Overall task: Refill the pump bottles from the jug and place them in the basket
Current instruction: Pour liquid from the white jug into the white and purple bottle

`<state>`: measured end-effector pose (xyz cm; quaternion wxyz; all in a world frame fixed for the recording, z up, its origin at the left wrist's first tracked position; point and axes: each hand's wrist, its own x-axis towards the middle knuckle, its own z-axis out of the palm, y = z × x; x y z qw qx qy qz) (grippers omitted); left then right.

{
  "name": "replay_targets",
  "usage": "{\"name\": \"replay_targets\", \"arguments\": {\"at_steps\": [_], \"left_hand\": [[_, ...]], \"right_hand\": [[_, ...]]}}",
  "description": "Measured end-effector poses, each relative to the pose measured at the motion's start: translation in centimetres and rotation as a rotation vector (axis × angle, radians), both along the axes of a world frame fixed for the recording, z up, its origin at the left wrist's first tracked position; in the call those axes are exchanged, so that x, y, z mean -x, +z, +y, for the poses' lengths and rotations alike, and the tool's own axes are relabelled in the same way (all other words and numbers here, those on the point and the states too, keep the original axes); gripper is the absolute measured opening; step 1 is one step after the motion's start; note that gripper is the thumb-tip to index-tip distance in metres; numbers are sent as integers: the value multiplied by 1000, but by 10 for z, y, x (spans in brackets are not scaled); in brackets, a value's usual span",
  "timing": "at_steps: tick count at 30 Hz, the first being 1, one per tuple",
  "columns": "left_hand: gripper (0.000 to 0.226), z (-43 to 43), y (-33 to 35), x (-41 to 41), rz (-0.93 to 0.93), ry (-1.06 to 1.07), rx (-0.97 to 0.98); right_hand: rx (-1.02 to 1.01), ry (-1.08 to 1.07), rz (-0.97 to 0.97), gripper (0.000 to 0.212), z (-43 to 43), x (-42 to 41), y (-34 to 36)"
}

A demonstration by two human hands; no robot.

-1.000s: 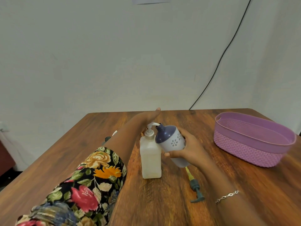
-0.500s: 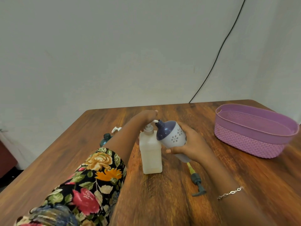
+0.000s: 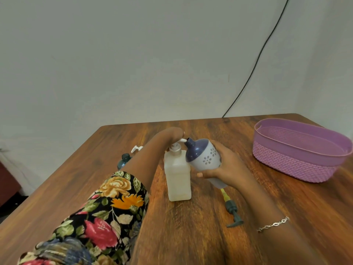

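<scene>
The pump bottle (image 3: 205, 158), blue-topped with a white flowered body, is tilted left in mid-air at the middle of the worktop (image 3: 191, 236), its open neck meeting the spout (image 3: 181, 140) of the jug (image 3: 177, 178); the right hand (image 3: 227, 165) grips its body, fingers wrapped round; the left hand (image 3: 170, 133) rests on the jug's pump head, though whether it curls over it or merely presses I cannot tell. This looks like the refilling step; next comes pumping steadily with neck and spout aligned, then refitting the loose pump (image 3: 232, 211) lying just near of the bottle; a teal bottle (image 3: 124, 162) and white pump (image 3: 136, 148) wait left; the basket (image 3: 298, 152) sits well apart, far right.
</scene>
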<state>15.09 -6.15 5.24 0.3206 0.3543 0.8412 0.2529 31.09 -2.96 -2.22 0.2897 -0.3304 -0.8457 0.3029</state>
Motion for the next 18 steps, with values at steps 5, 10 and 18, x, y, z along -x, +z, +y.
{"name": "replay_targets", "arguments": {"at_steps": [5,10,18], "left_hand": [[24,-1,1,4,33,-53,13],[19,0,-1,1,95,-93,2],[67,2,-3,7,-103,6,33]], "right_hand": [[-1,11,-5,83,-2,0,2],[-17,0,-2,82,-4,0,4],[-17,-3,-28,87,-4,0,3]]}}
